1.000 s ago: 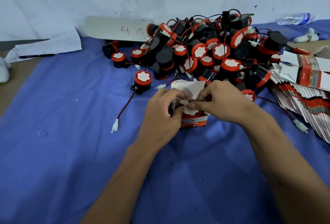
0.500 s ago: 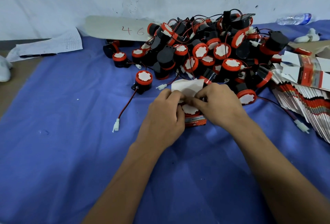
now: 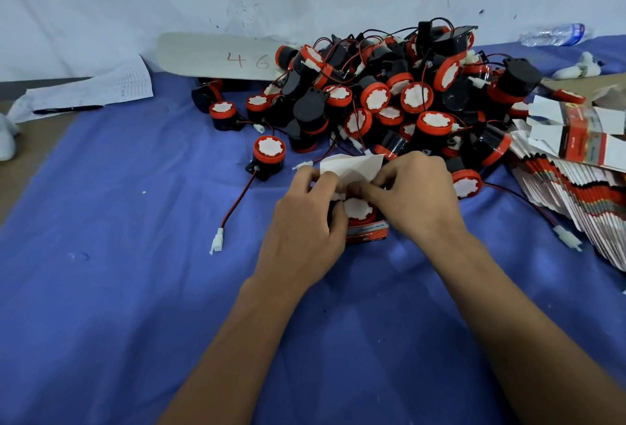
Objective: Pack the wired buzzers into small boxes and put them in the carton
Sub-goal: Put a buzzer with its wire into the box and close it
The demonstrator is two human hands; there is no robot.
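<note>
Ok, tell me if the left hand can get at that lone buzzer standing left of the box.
Probably yes, once it lets go: the left hand is busy holding the small box, but only bare blue cloth separates it from the lone buzzer.

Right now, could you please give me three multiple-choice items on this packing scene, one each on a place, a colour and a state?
1. Where does the stack of flat unfolded boxes lie?
A. at the right edge of the cloth
B. at the left edge, on the paper sheet
C. in front of the forearms

2. What colour is the cloth?
A. green
B. blue
C. yellow

3. How is the small box between the left hand and right hand?
A. sealed shut
B. flattened
C. open, a buzzer inside

Answers: 1 A, the stack fans out right of the buzzer heap; 2 B, the cloth shows blue throughout; 3 C, the white flap stands up over the visible buzzer top.
</note>
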